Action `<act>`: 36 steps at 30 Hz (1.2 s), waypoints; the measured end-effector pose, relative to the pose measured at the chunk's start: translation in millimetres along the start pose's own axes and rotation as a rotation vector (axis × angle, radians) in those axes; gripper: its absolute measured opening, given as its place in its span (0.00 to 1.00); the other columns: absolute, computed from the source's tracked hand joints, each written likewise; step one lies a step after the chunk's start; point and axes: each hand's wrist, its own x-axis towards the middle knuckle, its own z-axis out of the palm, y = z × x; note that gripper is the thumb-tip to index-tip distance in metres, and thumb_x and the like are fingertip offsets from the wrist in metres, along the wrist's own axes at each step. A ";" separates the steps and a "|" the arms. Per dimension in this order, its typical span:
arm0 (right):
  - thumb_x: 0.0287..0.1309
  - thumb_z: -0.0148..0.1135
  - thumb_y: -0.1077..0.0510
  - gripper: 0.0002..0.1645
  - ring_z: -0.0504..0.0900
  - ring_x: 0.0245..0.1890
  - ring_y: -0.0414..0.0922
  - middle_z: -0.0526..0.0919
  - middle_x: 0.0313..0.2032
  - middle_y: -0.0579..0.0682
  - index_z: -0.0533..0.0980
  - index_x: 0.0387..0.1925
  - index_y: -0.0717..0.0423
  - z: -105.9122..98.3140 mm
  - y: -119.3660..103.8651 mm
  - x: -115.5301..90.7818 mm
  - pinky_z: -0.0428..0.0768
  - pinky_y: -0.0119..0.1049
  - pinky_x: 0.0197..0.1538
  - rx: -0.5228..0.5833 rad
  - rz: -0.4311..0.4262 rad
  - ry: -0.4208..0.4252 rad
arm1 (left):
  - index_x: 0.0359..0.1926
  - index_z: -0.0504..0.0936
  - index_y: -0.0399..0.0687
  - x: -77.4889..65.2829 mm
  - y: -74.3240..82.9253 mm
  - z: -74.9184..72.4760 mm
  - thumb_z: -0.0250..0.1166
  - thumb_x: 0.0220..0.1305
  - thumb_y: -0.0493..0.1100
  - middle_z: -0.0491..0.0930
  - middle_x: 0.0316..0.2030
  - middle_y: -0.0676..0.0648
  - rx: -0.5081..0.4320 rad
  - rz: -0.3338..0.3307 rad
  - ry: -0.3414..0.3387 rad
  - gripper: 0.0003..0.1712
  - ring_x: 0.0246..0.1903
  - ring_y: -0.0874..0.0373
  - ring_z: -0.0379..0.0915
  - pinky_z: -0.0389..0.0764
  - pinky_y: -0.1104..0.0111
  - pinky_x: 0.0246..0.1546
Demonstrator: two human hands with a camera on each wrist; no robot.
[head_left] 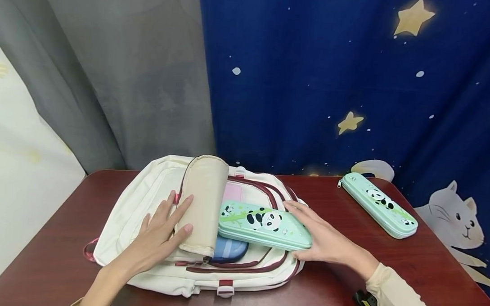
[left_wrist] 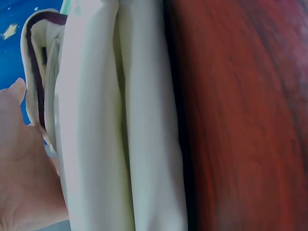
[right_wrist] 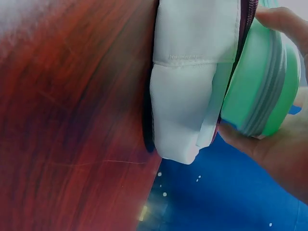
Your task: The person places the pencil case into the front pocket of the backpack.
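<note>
A white backpack (head_left: 155, 177) with dark red trim lies flat, its front pocket flap (head_left: 204, 201) folded back to the left. My left hand (head_left: 157, 235) rests on the flap and the bag's front with fingers spread; the left wrist view shows only part of this hand (left_wrist: 29, 163). My right hand (head_left: 321, 234) grips the right end of a mint-green panda pencil case (head_left: 267, 223). That case lies across the opened pocket, its left end against the flap's edge. In the right wrist view, thumb and fingers span the case's end (right_wrist: 262, 82).
A second panda pencil case (head_left: 381, 205) lies at the right on the dark red table (head_left: 329, 286). Inside the pocket show a blue item (head_left: 231, 250) and a pink item (head_left: 232, 191). Grey and blue star-patterned curtains (head_left: 312, 83) hang behind the table.
</note>
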 end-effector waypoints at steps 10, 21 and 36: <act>0.33 0.75 0.36 0.68 0.55 0.66 0.47 0.53 0.69 0.52 0.49 0.72 0.51 -5.4 -0.9 -20.0 0.51 0.20 0.60 -0.052 0.119 0.032 | 0.71 0.45 0.75 -4.4 -13.7 -7.4 0.52 0.63 0.65 0.34 0.72 0.40 0.056 -0.079 -0.021 0.40 0.67 0.31 0.29 0.33 0.28 0.50; 0.33 0.79 0.49 0.54 0.71 0.53 0.39 0.72 0.54 0.42 0.64 0.64 0.54 -10.8 9.6 -46.1 0.57 0.17 0.54 -0.123 0.117 0.130 | 0.71 0.44 0.78 3.4 -23.5 -5.8 0.53 0.58 0.70 0.40 0.72 0.42 0.117 -0.077 -0.028 0.43 0.66 0.30 0.35 0.38 0.28 0.49; 0.41 0.75 0.50 0.51 0.69 0.55 0.38 0.71 0.56 0.47 0.62 0.66 0.54 -8.8 4.7 -37.6 0.54 0.15 0.55 -0.084 0.071 0.129 | 0.72 0.46 0.73 0.3 -23.9 -4.4 0.54 0.63 0.62 0.41 0.72 0.41 0.013 -0.008 0.004 0.40 0.66 0.29 0.37 0.44 0.28 0.48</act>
